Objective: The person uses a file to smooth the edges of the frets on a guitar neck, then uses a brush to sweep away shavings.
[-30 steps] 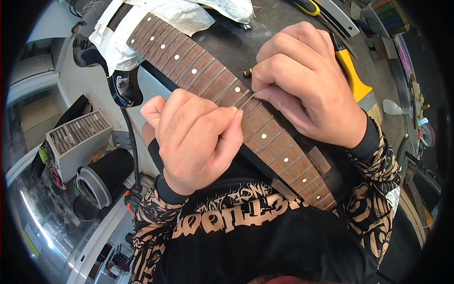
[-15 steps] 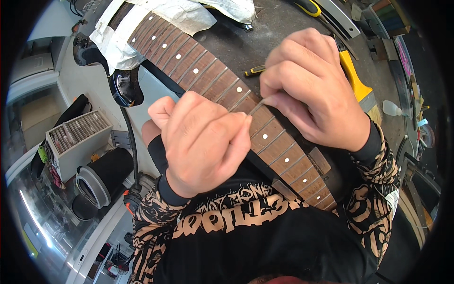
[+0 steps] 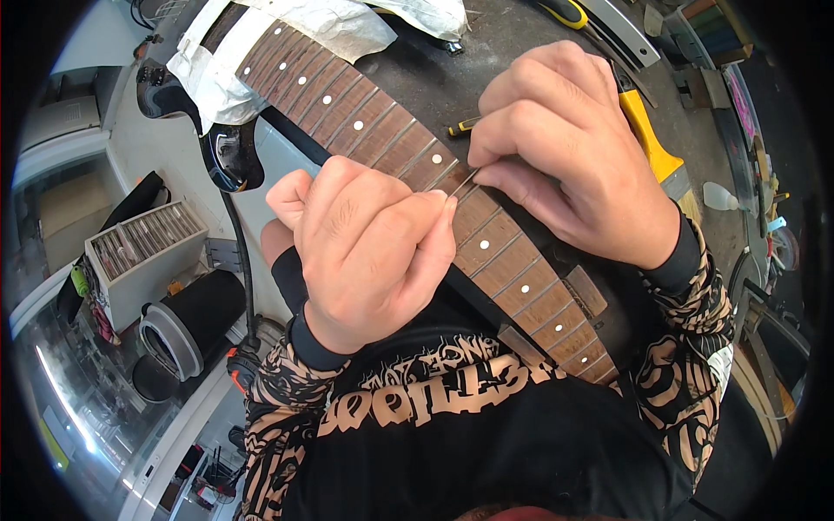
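Note:
An electric guitar neck with a brown wooden fretboard (image 3: 391, 148) and white dot inlays runs diagonally from the upper left toward my body. My left hand (image 3: 369, 247) is closed over the neck, thumb and forefinger pinched together at one end of a thin strip (image 3: 466, 184). Across the board, my right hand (image 3: 569, 156) pinches the other end. The strip lies along a fret line, close to the wood; whether it touches is hard to tell. White masking paper (image 3: 213, 87) covers part of the glossy black guitar body (image 3: 230, 156).
Wooden blocks (image 3: 586, 291) flank the neck near me. On the dark bench (image 3: 495, 65) lie a yellow cutter (image 3: 463, 128), a yellow-handled brush (image 3: 650, 135), a yellow-black handled tool (image 3: 565, 13) and a metal bar (image 3: 621, 33). A black bin (image 3: 191, 317) stands left.
Both hands have shifted slightly up and left along the neck, still pinching the strip between them. The neck has barely moved.

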Demonstrator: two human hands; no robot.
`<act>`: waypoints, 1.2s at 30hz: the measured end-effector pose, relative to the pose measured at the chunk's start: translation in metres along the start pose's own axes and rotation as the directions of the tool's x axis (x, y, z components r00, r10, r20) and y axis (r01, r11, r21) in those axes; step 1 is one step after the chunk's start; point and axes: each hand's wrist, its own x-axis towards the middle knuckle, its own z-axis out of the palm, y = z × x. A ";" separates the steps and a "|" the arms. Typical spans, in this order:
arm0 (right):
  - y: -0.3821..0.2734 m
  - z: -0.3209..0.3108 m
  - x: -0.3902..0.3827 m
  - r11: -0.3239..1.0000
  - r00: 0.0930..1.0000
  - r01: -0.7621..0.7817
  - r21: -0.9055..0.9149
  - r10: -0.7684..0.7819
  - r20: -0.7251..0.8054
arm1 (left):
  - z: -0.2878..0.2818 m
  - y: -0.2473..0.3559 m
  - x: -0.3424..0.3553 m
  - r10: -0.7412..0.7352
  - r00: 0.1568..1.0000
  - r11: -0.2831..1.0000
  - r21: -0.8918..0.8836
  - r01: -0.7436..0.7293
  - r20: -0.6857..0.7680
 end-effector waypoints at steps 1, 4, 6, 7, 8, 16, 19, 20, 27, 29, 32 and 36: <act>-0.001 0.000 -0.002 1.000 1.000 0.004 0.004 -0.004 0.007 | -0.001 0.002 0.000 -0.001 1.000 1.000 0.002 0.001 0.009; -0.005 0.000 -0.004 1.000 1.000 0.003 0.003 -0.003 0.025 | -0.003 0.007 -0.001 -0.010 0.999 0.999 -0.037 0.011 0.039; -0.007 0.003 -0.002 1.000 1.000 -0.002 -0.020 0.002 0.011 | -0.002 0.003 0.000 -0.010 0.999 0.999 -0.046 0.012 0.033; -0.008 0.005 -0.001 0.999 1.000 -0.009 -0.042 0.008 -0.005 | -0.001 0.001 0.001 -0.009 1.000 0.998 -0.059 0.011 0.027; -0.007 0.006 0.000 0.999 1.000 -0.010 -0.044 0.010 -0.005 | 0.000 -0.001 0.002 -0.008 1.000 0.998 -0.061 0.009 0.027; -0.010 0.004 -0.004 1.000 1.000 -0.012 -0.018 0.012 0.015 | 0.000 0.002 -0.009 -0.017 1.000 0.999 -0.038 0.018 0.015; -0.009 0.008 -0.001 0.999 1.000 0.005 -0.042 -0.005 0.003 | -0.001 -0.001 -0.008 -0.019 1.000 0.999 -0.045 0.020 0.021; -0.009 0.010 0.001 0.999 1.000 0.010 -0.050 -0.010 0.000 | -0.002 -0.002 -0.006 -0.019 1.000 0.999 -0.044 0.020 0.021; -0.013 0.010 -0.002 0.999 1.000 0.014 -0.053 -0.016 -0.026 | -0.006 0.002 -0.007 -0.003 1.000 0.999 -0.046 0.004 0.027; -0.014 0.010 -0.002 0.999 1.000 0.008 -0.037 -0.008 -0.010 | -0.005 0.003 -0.008 -0.014 0.999 0.999 -0.047 0.016 0.040; -0.015 0.008 0.005 0.994 1.000 0.022 -0.109 -0.024 -0.012 | -0.004 -0.002 -0.005 0.019 1.000 0.999 -0.048 -0.019 0.005; -0.011 0.003 0.013 0.991 0.999 0.031 -0.127 -0.029 0.017 | -0.008 -0.005 -0.004 -0.002 1.000 1.000 -0.031 0.002 0.012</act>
